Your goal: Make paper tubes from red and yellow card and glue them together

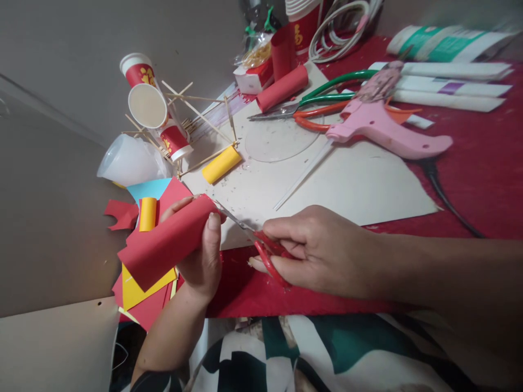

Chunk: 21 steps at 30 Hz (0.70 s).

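Note:
My left hand (202, 256) is closed around a rolled red paper tube (165, 245), thumb on top, holding it tilted above the table's near edge. My right hand (314, 250) grips small red-handled scissors (261, 245) with fingers through the loops. The blades point left and their tip meets the upper end of the red tube. Under the tube lie red and yellow paper sheets (139, 291) and a small yellow roll (147, 213).
A grey cardboard sheet (359, 185) covers the red tablecloth (482, 179). On it lie a pink glue gun (388, 133), larger scissors (322, 100), a yellow roll (222, 164) and a red roll (281, 88). Paper cups on wooden sticks (159, 117) stand at the left.

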Each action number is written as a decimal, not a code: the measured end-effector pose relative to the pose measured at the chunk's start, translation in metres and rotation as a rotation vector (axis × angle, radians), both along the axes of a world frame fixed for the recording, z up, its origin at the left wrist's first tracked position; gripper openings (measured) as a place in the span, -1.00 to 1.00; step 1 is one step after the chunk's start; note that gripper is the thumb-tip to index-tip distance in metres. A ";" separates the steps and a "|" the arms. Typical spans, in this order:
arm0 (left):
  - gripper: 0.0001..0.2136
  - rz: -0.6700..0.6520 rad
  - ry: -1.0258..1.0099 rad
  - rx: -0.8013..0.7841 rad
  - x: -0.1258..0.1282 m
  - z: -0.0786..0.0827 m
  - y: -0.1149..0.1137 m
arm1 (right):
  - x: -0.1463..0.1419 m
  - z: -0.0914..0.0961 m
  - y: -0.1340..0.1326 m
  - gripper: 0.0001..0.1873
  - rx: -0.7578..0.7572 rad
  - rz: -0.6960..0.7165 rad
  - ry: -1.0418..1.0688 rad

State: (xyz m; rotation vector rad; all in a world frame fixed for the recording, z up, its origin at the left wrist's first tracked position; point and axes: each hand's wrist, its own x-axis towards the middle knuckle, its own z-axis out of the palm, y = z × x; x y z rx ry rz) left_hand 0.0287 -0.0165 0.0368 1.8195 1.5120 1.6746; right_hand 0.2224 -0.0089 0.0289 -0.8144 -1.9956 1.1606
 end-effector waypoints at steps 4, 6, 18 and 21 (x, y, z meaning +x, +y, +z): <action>-0.68 0.002 0.047 0.014 -0.004 -0.004 0.002 | 0.000 0.001 0.002 -0.70 -0.025 0.035 -0.088; -0.69 0.019 0.076 0.040 -0.005 -0.005 0.002 | -0.001 0.003 0.004 -0.68 -0.067 0.043 -0.121; -0.69 -0.001 0.202 0.109 -0.002 -0.004 0.002 | -0.003 0.002 0.005 -0.62 -0.104 -0.005 -0.081; -0.70 -0.040 0.301 0.163 0.000 0.001 0.001 | -0.003 0.003 0.005 -0.61 -0.100 -0.013 -0.069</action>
